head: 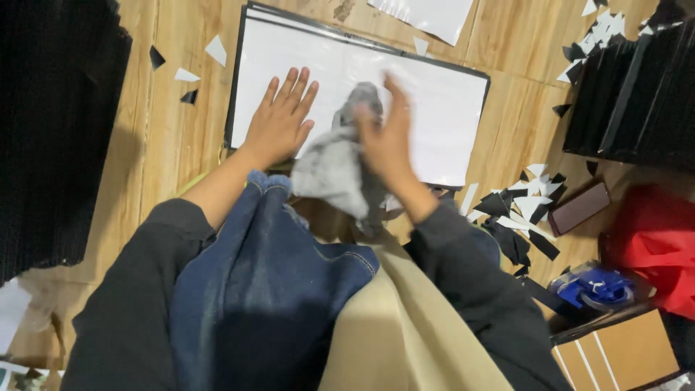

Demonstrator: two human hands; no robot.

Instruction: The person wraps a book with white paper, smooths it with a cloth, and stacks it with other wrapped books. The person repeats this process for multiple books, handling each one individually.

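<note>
Hands first: left hand [279, 119] lies flat and open on the white sheet [434, 108]; right hand [387, 145], at three o'clock, grips a grey cloth [329, 170].

- The folder [449, 94] lies open on the floor [174, 145], in front of the person's knee [275, 289];
- the left hand [281, 122] rests flat on the folder's left page;
- the right hand [387, 141] is beside it, with the cloth [333, 170] on the folder's near edge;
- paper scraps [525, 206] lie right of the folder; the phone [579, 206] lies just right of them;
- the stack of sheets [637, 94] lies behind the phone.
</note>
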